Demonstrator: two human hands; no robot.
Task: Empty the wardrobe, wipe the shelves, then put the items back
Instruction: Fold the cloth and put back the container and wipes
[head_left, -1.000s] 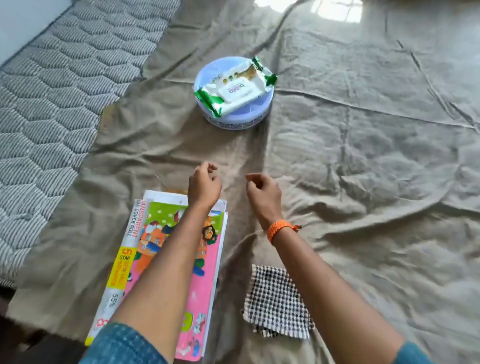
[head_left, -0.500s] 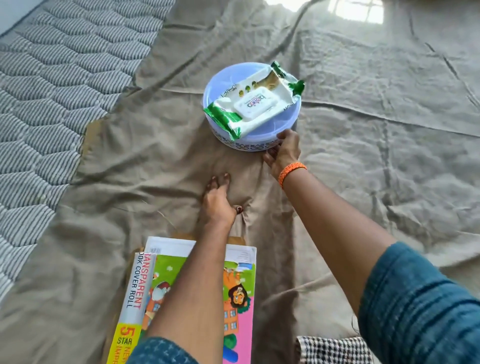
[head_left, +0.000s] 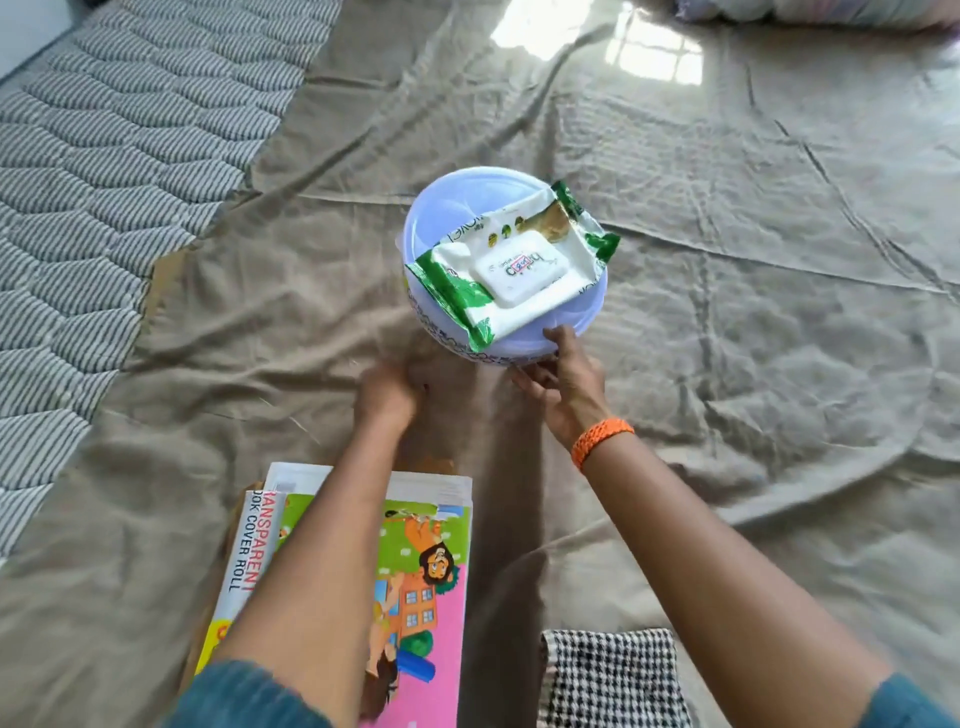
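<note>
The roll box (head_left: 248, 551) under my left forearm reads "TRANSPAREN… …OK COVER ROLL" in red and black along its white side. It lies on a picture book (head_left: 415, 587) with a cartoon child, a house and a pink ground; no title can be read. The wipes pack (head_left: 511, 265) is green and white, and its flip lid carries a small upside-down logo too blurred for me to read. The pack lies flat on the lid of a round pale-blue tub (head_left: 457, 208), near the middle of the bed.

My right hand (head_left: 563, 382) grips the tub's near rim, thumb on the lid edge and fingers curled under; an orange band (head_left: 600, 439) is on that wrist. My left hand (head_left: 387, 397) is just beside the tub, blurred, and I cannot tell how its fingers lie.

A creased tan sheet (head_left: 727, 364) covers the bed. A grey quilted mattress (head_left: 104, 156) shows along the left edge. A black-and-white checked cloth (head_left: 613, 680) lies at the near edge. Window light glares at the far side.
</note>
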